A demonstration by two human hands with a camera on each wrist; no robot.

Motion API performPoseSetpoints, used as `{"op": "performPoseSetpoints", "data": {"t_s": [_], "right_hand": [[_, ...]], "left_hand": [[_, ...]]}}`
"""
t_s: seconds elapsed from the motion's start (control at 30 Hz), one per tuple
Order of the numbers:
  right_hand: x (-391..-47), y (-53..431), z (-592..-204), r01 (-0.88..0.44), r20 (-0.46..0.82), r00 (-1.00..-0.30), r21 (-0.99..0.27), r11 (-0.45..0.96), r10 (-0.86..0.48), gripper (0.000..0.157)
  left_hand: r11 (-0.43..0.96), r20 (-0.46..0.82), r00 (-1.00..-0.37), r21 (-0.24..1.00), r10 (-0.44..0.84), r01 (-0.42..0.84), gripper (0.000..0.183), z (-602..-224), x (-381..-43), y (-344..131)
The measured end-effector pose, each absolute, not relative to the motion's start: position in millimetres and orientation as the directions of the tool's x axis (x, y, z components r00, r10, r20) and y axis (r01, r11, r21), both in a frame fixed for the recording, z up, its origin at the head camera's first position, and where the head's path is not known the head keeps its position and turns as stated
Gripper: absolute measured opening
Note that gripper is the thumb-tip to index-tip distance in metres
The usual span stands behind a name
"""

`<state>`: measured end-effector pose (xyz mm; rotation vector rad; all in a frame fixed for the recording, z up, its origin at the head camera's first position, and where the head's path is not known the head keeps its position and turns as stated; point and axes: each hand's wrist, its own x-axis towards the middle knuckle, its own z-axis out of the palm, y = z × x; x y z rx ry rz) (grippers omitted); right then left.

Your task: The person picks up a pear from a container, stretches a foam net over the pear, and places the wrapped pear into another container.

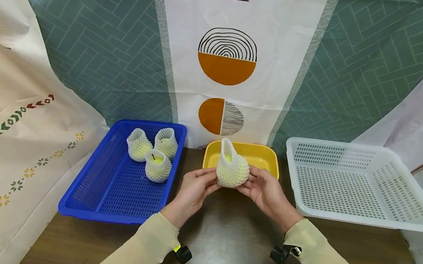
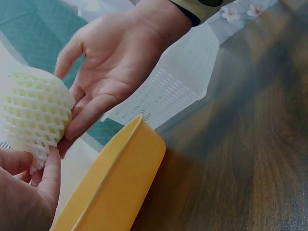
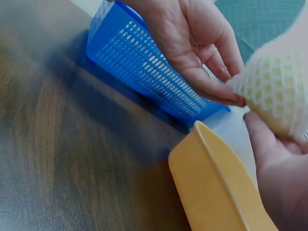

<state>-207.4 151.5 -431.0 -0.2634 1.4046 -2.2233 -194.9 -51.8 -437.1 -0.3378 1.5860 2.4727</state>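
Observation:
A pale yellow-green fruit in a white foam net sleeve [image 1: 232, 170] is held up between both hands, in front of the yellow basin. My left hand [image 1: 197, 189] pinches the net's edge between thumb and fingers, plainest in the right wrist view, where the left hand [image 3: 192, 41] comes from above. The right hand [image 1: 267, 193] holds the fruit from the other side, fingers beneath it; in the left wrist view this right hand [image 2: 115, 57] has its fingertips against the net. On the left side of the net, a loose end sticks up above the fruit.
At left a blue plastic basket [image 1: 122, 200] holds three netted fruits [image 1: 158, 167], one with a dark stem. The yellow basin [image 1: 264, 159] stands behind the hands. A white perforated basket [image 1: 352, 193] is at right. Everything stands on a dark wooden table [image 1: 236, 251], with hanging cloth behind.

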Motion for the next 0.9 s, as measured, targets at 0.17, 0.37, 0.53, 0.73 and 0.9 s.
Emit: {"op": "performPoseSetpoints", "data": {"t_s": [0.17, 0.37, 0.53, 0.73, 0.9], "right_hand": [[-208.8, 147.1, -430.7, 0.311, -0.157, -0.886, -0.899, -0.307, -0.437, 0.062], [-211.8, 148.8, -431.8, 0.354, -0.181, -0.877, -0.870, -0.344, -0.444, 0.063], [-212.4, 150.3, -432.2, 0.387, -0.208, -0.875, -0.843, -0.373, -0.437, 0.062], [-212.4, 149.4, -433.7, 0.406, -0.226, -0.878, -0.818, -0.408, -0.421, 0.052], [-212.2, 146.8, -436.3, 0.392, -0.230, -0.891, -0.825, -0.407, -0.392, 0.048]], "left_hand": [[-0.399, -0.276, -0.961, 0.880, 0.014, -0.258, 0.030, -437.1, -194.1, -48.7], [-0.383, -0.267, -0.964, 0.891, -0.004, -0.246, 0.031, -439.7, -193.4, -47.0], [-0.394, -0.267, -0.964, 0.886, -0.001, -0.245, 0.031, -441.4, -194.0, -47.0], [-0.423, -0.265, -0.964, 0.873, 0.004, -0.242, 0.031, -442.7, -195.9, -45.9], [-0.435, -0.262, -0.965, 0.869, -0.001, -0.236, 0.031, -445.5, -197.6, -43.6]]}}
